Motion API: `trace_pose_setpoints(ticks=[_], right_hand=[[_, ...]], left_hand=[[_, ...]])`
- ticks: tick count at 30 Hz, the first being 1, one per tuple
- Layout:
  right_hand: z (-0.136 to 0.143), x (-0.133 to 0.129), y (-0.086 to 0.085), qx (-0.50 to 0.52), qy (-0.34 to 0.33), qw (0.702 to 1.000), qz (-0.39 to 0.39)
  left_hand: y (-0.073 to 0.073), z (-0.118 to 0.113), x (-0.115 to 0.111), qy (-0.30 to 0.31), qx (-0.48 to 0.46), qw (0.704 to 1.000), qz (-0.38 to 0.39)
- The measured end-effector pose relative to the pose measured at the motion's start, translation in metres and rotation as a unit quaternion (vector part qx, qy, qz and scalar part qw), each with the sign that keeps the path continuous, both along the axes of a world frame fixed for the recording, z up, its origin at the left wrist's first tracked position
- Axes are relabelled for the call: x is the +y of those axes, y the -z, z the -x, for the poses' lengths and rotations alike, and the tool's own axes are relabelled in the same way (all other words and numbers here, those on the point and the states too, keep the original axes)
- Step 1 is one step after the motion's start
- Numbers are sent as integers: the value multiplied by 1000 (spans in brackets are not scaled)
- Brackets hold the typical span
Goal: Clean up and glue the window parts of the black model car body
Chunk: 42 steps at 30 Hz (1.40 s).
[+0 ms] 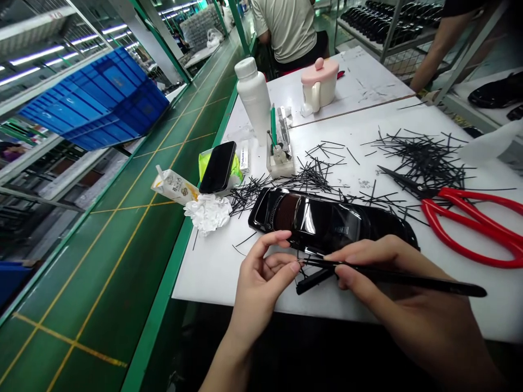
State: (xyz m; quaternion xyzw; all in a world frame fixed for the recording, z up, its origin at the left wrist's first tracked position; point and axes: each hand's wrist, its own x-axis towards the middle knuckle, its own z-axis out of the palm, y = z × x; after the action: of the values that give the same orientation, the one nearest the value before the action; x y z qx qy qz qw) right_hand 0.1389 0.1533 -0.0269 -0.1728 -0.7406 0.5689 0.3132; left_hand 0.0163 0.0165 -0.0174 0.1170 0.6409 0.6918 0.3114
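My right hand [392, 288] is closed around black tweezers [417, 280], their tips pointing left to my left hand. The thumb and fingers of my left hand [265, 277] pinch together at those tips, on what looks like a thin black strip [301, 265]; its full outline is hard to see. Just beyond both hands a glossy black model car [327, 220] lies lengthwise on the white table, partly covered by my fingers. A small black bar-shaped part [312, 282] shows beneath the tweezers, between my hands.
Loose black strips [429, 160] are scattered over the table [212, 272]. Red-handled scissors [469, 218] lie at right. Behind stand a white bottle [253, 98], a pink-lidded cup [321, 84], a tool holder [281, 160] and a phone [218, 167]. A green conveyor [122, 239] runs along the left.
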Motion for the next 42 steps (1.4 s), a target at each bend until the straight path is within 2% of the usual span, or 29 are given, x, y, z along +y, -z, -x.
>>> trace_pose_setpoints(ticks=[7,10,12,15,17,19,21,28,31,37,39,42], right_hand=[[0,0,1,13,12,999,43],[-1,1,2,11,10,998,60],[-1,2,3,9,6,997,73],[-2,2,4,17,2,996,88],[-2,3,5,23,2,995,94],[-3,3,5,26,1,995,94],[-3,4,5,27,-1,996,86],[-2,8,7,21,-8,998,51],[0,8,7,32,-8,999,11],[6,6,12,65,-17,990,-124],[7,5,14,68,-12,988,-136],[7,6,15,80,-12,988,-133]], left_hand=[[-3,2,-1,3,63,997,38],[2,5,-3,9,170,983,67],[7,9,-5,20,296,952,77],[13,15,-4,36,468,880,78],[16,18,-1,39,540,837,78],[17,18,1,36,585,807,80],[18,17,4,32,601,795,75],[21,17,8,55,605,793,47],[19,20,7,64,607,790,52],[18,23,5,50,619,781,58],[19,23,4,55,622,779,60],[18,23,3,95,628,769,66]])
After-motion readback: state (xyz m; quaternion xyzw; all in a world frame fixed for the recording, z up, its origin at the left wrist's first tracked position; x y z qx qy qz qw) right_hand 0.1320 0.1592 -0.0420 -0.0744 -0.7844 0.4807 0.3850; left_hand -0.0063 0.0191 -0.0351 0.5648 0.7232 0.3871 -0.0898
